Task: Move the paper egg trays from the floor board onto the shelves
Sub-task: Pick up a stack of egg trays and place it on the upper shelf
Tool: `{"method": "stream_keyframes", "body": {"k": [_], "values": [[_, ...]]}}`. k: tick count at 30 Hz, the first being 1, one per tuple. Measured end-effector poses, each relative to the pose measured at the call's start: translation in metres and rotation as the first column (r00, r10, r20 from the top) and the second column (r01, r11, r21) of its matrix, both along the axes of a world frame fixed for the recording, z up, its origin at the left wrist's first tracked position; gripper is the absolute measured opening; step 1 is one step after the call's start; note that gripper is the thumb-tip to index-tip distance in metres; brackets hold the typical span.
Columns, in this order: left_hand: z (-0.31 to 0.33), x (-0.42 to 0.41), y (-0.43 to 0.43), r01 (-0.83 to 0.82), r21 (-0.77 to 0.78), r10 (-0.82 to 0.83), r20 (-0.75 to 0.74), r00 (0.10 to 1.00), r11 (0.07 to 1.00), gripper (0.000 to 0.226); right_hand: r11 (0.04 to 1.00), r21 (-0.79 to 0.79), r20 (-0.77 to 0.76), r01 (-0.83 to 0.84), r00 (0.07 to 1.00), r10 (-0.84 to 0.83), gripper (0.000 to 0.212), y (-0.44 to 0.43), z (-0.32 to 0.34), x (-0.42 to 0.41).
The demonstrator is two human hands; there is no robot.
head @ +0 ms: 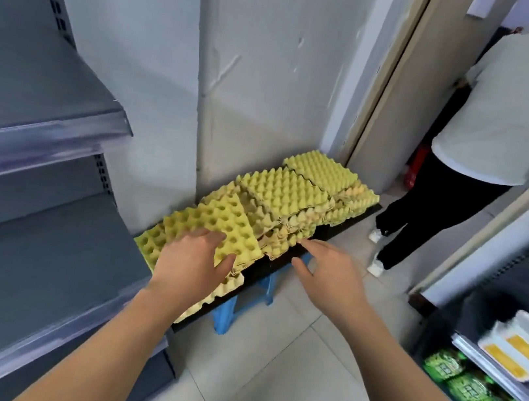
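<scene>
Nearest, the left hand (pixel 194 260) lies flat, fingers spread, on the yellow egg trays (pixel 218 227) stacked at the near end of the black floor board (pixel 337 233), the right hand (pixel 331 272) hovers open and empty over its front edge, and further stacks (pixel 322 171) fill its far end, with the grey shelves (pixel 45 119) at left.

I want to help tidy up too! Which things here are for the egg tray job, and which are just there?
For the job:
- paper egg trays
- black board under them
- grey shelves
- left hand, on the nearest tray
- right hand, open beside the stacks

Just there:
- blue stools
- green packets
- person in doorway
</scene>
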State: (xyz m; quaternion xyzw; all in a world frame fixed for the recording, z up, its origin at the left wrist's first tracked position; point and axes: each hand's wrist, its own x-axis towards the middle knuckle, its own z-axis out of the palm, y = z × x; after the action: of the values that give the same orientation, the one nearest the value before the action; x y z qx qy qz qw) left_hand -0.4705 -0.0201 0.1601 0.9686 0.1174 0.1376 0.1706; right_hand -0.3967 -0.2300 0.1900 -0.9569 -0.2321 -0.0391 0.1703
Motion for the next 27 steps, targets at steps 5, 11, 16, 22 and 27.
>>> {"method": "stream_keyframes", "body": {"k": [5,11,16,22,27], "values": [[-0.040,0.079,0.016,-0.056,-0.023,0.052,-0.149,0.987,0.998,0.045,1.000,-0.018,-0.077,-0.015,0.997,0.013,0.039,0.016,-0.034,0.089],[-0.088,0.155,0.048,-0.184,-0.104,0.145,-0.302,0.942,0.977,0.049,0.997,-0.027,-0.188,-0.072,0.980,0.066,0.044,0.052,-0.084,0.181],[-0.138,0.188,0.075,-0.347,-0.136,0.246,-0.477,0.844,0.928,0.053,0.991,-0.009,-0.281,-0.136,0.951,0.128,0.035,0.085,-0.132,0.230],[-0.209,0.202,0.103,-0.562,-0.198,0.352,-0.603,0.716,0.803,0.066,0.969,-0.038,-0.385,-0.244,0.898,0.211,0.040,0.120,-0.203,0.279],[-0.273,0.203,0.113,-0.706,-0.276,0.407,-0.658,0.634,0.653,0.078,0.954,-0.064,-0.490,-0.293,0.842,0.226,0.058,0.139,-0.266,0.309]]}}
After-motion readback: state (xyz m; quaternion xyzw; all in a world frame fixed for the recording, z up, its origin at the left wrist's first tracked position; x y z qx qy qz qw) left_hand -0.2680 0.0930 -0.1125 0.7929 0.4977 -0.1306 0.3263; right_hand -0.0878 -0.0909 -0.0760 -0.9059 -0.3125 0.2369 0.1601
